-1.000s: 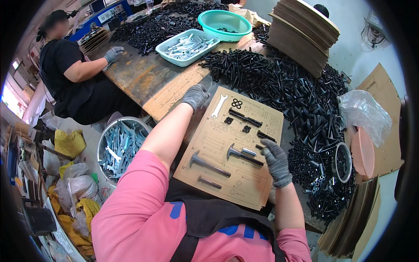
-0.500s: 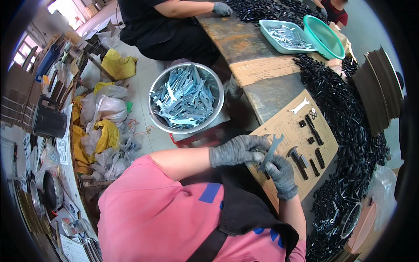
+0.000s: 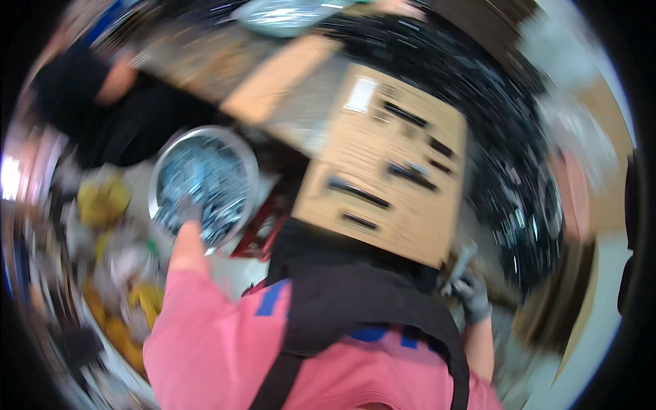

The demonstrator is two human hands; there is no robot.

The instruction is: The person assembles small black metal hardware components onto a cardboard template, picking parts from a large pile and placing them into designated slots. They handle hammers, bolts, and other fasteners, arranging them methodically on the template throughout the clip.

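My gloved left hand (image 3: 189, 210) is at the near side of a round metal bowl (image 3: 254, 158), over silvery open-end wrenches (image 3: 222, 184) heaped inside. Motion blur smears its fingers. In my gloved right hand (image 3: 471, 292), off the near right corner of the board, a grey open-end wrench (image 3: 465, 257) sticks up with its jaw away from me. The brown board (image 3: 328, 236) lies on the table before me. A white wrench-shaped piece (image 3: 361, 93), a hammer (image 3: 357, 192) and several black parts (image 3: 404, 114) rest on it, all blurred.
Black metal parts (image 3: 492, 130) are heaped beyond and right of the board. A pale green tray (image 3: 287, 19) stands at the far edge. To the left sits a co-worker in black (image 3: 137, 126). Plastic bags (image 3: 126, 256) lie at lower left; a pink container (image 3: 572, 195) is at right.
My view has swung to the right. My left hand has left the wrench and moved over to the bowl. My right hand has moved off the board to the right, still with the wrench.
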